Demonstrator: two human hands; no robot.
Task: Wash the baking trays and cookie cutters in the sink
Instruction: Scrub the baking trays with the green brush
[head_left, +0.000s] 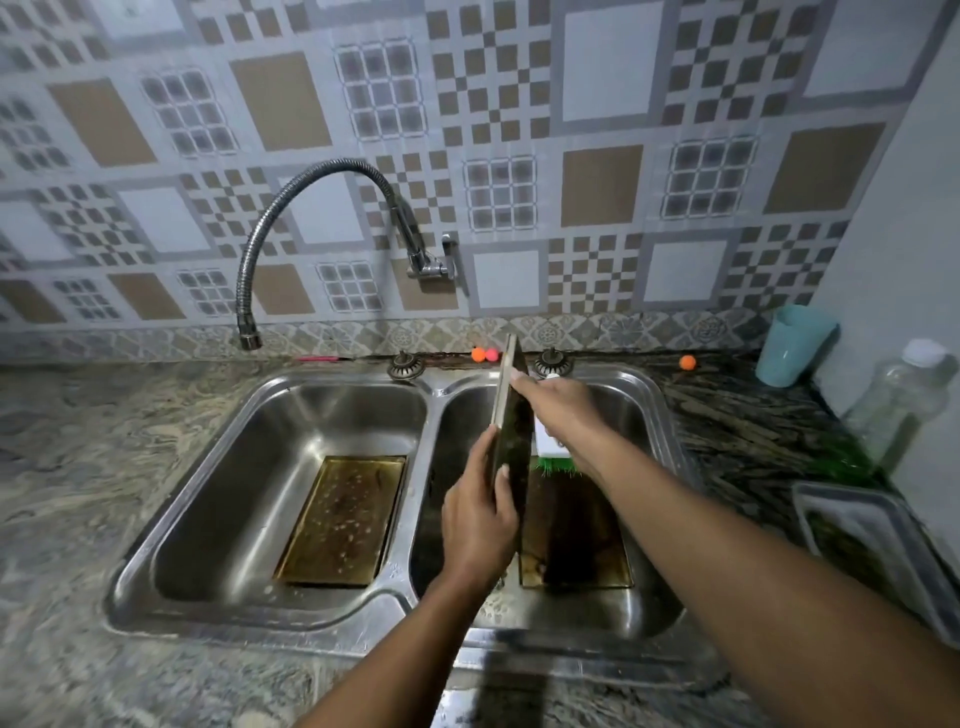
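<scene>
Left hand, fingers curled, grips the lower edge of a thin, dark-stained rectangular baking tray held on edge over the right basin of the steel sink. Right hand touches its upper edge; whether it grips cannot be told. A greasy second tray lies flat in the left basin

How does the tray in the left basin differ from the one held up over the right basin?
The left-basin tray lies flat in the sink, untouched; the held tray stands on edge, gripped by the left hand, the right hand touching its upper part. The left-basin tray shows a golden-brown inside with specks; the held tray shows a dark face. Both are rectangular.
</scene>
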